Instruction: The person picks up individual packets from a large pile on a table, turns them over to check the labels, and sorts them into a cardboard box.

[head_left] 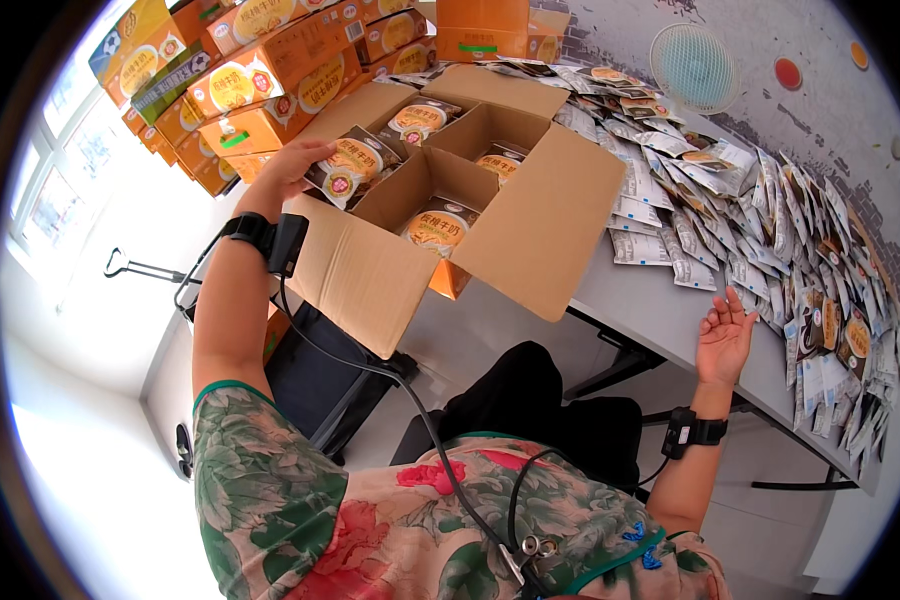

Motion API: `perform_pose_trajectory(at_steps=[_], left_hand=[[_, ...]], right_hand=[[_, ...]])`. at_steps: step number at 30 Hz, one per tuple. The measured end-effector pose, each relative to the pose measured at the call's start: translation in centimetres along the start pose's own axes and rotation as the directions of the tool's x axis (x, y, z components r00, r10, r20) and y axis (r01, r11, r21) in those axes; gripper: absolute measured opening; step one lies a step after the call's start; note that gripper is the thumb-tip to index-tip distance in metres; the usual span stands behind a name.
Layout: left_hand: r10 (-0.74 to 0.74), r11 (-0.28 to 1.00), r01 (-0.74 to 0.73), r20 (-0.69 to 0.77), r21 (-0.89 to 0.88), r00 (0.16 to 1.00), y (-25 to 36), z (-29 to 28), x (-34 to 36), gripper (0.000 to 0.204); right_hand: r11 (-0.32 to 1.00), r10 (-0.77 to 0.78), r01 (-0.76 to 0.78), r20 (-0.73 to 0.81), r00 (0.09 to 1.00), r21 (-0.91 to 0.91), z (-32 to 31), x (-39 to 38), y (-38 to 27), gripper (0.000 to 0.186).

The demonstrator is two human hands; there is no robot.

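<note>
An open cardboard box point(545, 215) with its flaps spread stands at the table's left end, split by cardboard dividers into several compartments. At its left side my left hand point(292, 168) is closed on the edge of a brown and orange pouch point(358, 168), which lies tilted over the near-left compartment wall. Other pouches show inside: one at the back left point(420, 118), one deep at the right point(500, 162), one in the front compartment point(438, 228). My right hand point(725, 340) is held palm up, fingers slightly curled and apart, by the table's front edge, with nothing in it.
Many silvery pouches point(690, 200) lie in overlapping heaps along the grey table point(635, 300). Orange cartons point(280, 90) are stacked behind and left of the box. A black bin-like container point(345, 375) stands below the box. A round mesh fan point(692, 68) is at the back.
</note>
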State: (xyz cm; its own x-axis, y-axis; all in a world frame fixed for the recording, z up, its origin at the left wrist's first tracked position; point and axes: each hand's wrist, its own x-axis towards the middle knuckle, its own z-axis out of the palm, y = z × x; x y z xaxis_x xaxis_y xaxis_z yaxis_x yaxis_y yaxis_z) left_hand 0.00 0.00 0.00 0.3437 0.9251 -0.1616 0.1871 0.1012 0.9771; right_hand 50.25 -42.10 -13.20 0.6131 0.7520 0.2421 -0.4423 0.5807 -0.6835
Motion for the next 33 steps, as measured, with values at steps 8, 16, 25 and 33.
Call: perform_pose_trajectory(at_steps=[8,16,25,33], left_hand=[[-0.025,0.982,0.032,-0.036,0.186,0.999,-0.6,2.0,0.0,0.025],[0.308,0.370,-0.099,-0.021,0.924,0.951,-0.7,2.6,0.1,0.021],[0.261,0.094,-0.110,0.082,0.989,0.962,0.8,4.5,-1.6,0.021],[0.069,0.124,-0.102,0.094,0.987,0.993,2.4,7.4,-4.1,0.035]], right_hand=[[1.000,0.007,-0.007,-0.027,1.000,-0.028,0.2,0.2,-0.3,0.052],[1.000,0.001,-0.001,-0.026,1.000,-0.004,0.6,0.0,0.0,0.052],[1.000,-0.001,0.001,-0.032,0.999,-0.008,0.7,0.0,0.2,0.052],[1.000,0.000,0.000,-0.023,1.000,-0.001,0.1,-0.5,-0.2,0.053]])
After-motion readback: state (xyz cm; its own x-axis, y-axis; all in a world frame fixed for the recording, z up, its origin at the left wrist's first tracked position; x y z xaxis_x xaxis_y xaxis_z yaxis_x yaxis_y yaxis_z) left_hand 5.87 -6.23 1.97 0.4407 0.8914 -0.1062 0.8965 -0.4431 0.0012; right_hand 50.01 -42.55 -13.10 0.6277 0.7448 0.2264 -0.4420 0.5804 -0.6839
